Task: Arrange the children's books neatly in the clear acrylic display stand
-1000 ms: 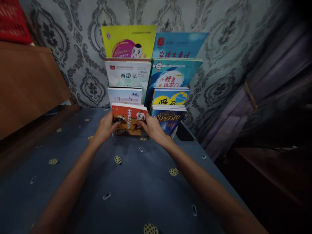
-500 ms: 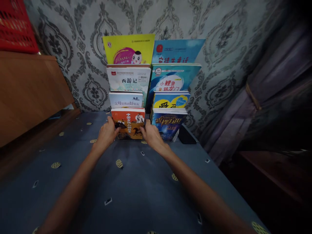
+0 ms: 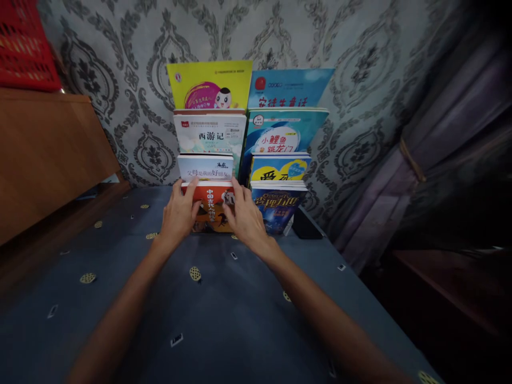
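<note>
Books stand upright in two stepped columns against the wall, the shorter ones in front. At the front of the left column is an orange book [image 3: 212, 210] with white title characters. My left hand [image 3: 178, 210] grips its left side, fingers bent over the top edge and thumb on the cover. On the opposite side, my right hand [image 3: 246, 213] holds it likewise, thumb on the cover and fingers at the top corner. Directly behind it is a pale blue book [image 3: 205, 166]. A dark blue book [image 3: 276, 205] stands just right of my right hand.
Behind are a white book [image 3: 208, 133], a yellow-green book [image 3: 210, 80], a teal book [image 3: 286, 130], a blue book [image 3: 292, 85] and a yellow-and-blue book [image 3: 280, 166]. A black flat object [image 3: 306, 224] lies right. A wooden cabinet [image 3: 48, 160] with a red basket [image 3: 26, 53] stands left; a curtain [image 3: 380, 192] hangs right.
Both hands have moved up along the sides of the orange book, so that the fingers now reach its top edge. The books stand as before; the view has shifted slightly.
</note>
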The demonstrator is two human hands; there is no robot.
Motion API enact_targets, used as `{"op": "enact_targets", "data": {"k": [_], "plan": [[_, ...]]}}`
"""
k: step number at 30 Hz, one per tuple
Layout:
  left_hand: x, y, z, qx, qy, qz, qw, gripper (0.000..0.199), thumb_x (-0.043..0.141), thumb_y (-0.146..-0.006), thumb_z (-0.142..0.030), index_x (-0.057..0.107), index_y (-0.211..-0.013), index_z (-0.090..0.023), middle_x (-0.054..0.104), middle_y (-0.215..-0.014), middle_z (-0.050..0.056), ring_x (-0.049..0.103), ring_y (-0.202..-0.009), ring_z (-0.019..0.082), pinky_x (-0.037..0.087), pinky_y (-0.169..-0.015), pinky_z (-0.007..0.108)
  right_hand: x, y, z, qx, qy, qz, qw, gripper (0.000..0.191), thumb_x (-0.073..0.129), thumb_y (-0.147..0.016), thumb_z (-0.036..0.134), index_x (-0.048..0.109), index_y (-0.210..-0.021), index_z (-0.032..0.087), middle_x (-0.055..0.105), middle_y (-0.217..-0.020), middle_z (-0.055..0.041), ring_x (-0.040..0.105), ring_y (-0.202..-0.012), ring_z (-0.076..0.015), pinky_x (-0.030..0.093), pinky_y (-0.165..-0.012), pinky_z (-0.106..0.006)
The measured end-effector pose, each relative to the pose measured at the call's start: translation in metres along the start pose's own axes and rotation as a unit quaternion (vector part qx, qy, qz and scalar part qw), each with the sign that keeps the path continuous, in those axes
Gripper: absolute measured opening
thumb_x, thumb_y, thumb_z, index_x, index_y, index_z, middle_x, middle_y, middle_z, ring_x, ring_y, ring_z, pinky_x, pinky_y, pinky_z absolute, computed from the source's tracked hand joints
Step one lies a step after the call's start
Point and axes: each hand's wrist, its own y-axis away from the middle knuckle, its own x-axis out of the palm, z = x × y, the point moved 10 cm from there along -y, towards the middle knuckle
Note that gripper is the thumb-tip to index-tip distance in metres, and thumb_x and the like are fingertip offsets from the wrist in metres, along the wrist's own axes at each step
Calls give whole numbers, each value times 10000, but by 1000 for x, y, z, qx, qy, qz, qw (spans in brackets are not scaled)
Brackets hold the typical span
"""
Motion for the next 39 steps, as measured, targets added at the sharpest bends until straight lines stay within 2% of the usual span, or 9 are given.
{"op": "enact_targets", "data": {"k": [4, 8, 11, 14, 17, 21, 29, 34, 39], "plan": [[1, -1, 1, -1, 5, -9, 1000, 574, 629, -916, -214, 490, -1469, -285, 449, -1439, 163, 578, -1260, 404, 577, -955, 568, 3, 2, -2, -5, -6, -5, 1000, 622, 439, -967, 298, 334, -1565, 162, 471, -1487, -242, 566, -1274, -402, 570, -932, -556], [5, 2, 2, -1, 30, -7, 1000, 560, 611, -923, -212, 503, -1466, -296, 487, -1369, 154, 595, -1220, 397, 573, -952, 559, 7, 7, -7, 4, -27, -5, 1000, 612, 432, -963, 286, 333, -1547, 130, 476, -1497, -249, 533, -1332, -390, 540, -990, -566], [9, 5, 6, -4, 82, -15, 997, 625, 591, -925, -206, 417, -1520, -290, 494, -1376, 149, 595, -1230, 377, 549, -994, 546, 9, 6, -10, 4, -56, -17, 998, 614, 441, -958, 296, 335, -1543, 144, 501, -1494, -224, 552, -1323, -359, 533, -1011, -530], [12, 7, 19, -10, 154, -55, 987, 719, 618, -889, -192, 310, -1538, -219, 497, -1439, 169, 558, -1297, 339, 493, -1073, 526, 14, 4, -20, 19, -99, -42, 994, 673, 450, -954, 336, 264, -1560, 109, 545, -1451, -235, 601, -1263, -354, 539, -991, -520], [23, 4, 42, -42, 221, -57, 973, 562, 622, -874, -216, 420, -1396, -170, 610, -1327, 164, 628, -1195, 292, 525, -1011, 480, 24, 3, -33, 39, -117, -61, 990, 711, 469, -942, 367, 252, -1559, 86, 594, -1375, -252, 620, -1207, -371, 528, -974, -555], [38, -1, 56, -50, 232, -17, 971, 238, 580, -895, -273, 555, -1114, -184, 686, -1111, 119, 671, -1033, 263, 548, -918, 446, 37, 0, -38, 23, -97, -67, 993, 591, 488, -914, 338, 445, -1450, 92, 630, -1256, -235, 598, -1180, -364, 509, -986, -564], [29, 5, 47, -35, 168, -70, 983, 94, 500, -912, -225, 550, -987, -199, 655, -1021, 98, 620, -986, 255, 520, -884, 406, 37, 1, -40, 7, -99, -106, 989, 506, 424, -868, 143, 526, -1364, 125, 637, -1182, -189, 588, -1121, -319, 495, -991, -529], [25, 3, 51, -36, 186, -77, 979, 102, 505, -911, -226, 564, -988, -196, 670, -994, 84, 630, -955, 241, 514, -865, 382, 32, 5, -32, -17, -117, -119, 986, 557, 389, -895, 109, 480, -1443, 152, 638, -1162, -175, 574, -1087, -319, 495, -970, -556], [8, -4, 59, -33, 203, -99, 974, 146, 500, -931, -272, 590, -1010, -187, 688, -992, 79, 641, -916, 223, 525, -830, 355, 19, 2, -13, -41, -122, -124, 984, 595, 377, -934, 120, 403, -1525, 191, 622, -1214, -157, 565, -1109, -300, 485, -1015, -540]]}}
